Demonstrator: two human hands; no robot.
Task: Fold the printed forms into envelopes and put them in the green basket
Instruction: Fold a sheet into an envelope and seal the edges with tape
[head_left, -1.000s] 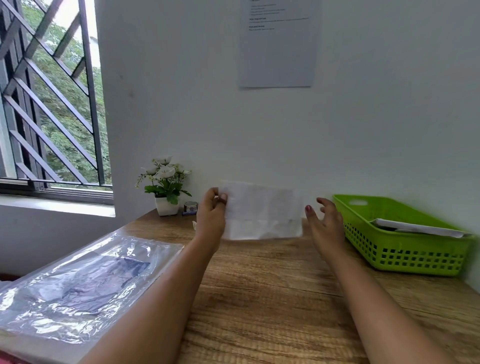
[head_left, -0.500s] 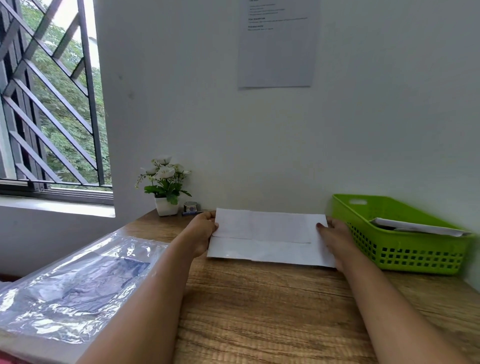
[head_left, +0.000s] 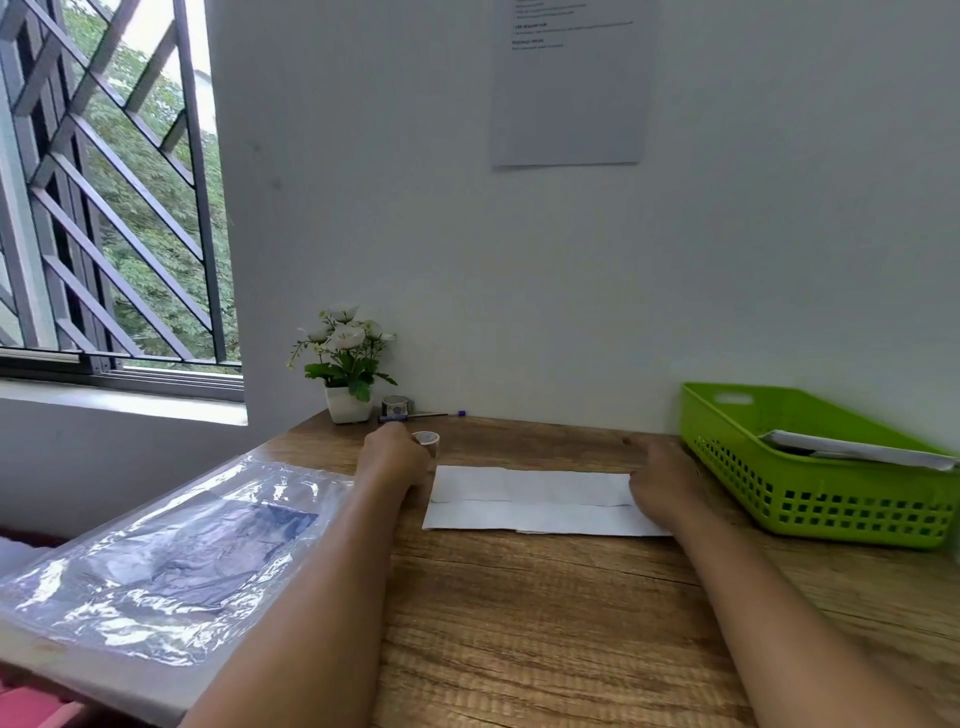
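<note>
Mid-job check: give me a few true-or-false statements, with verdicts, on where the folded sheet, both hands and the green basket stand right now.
1. The folded white paper sheet lies flat on the wooden table. True.
2. The green plastic basket is empty. False: white papers already lie in it.
3. The right hand rests on the sheet's right end. True.
4. The left hand presses the sheet's left end. False: it is off the sheet, holding a small white roll just beyond the sheet's far left corner.
</note>
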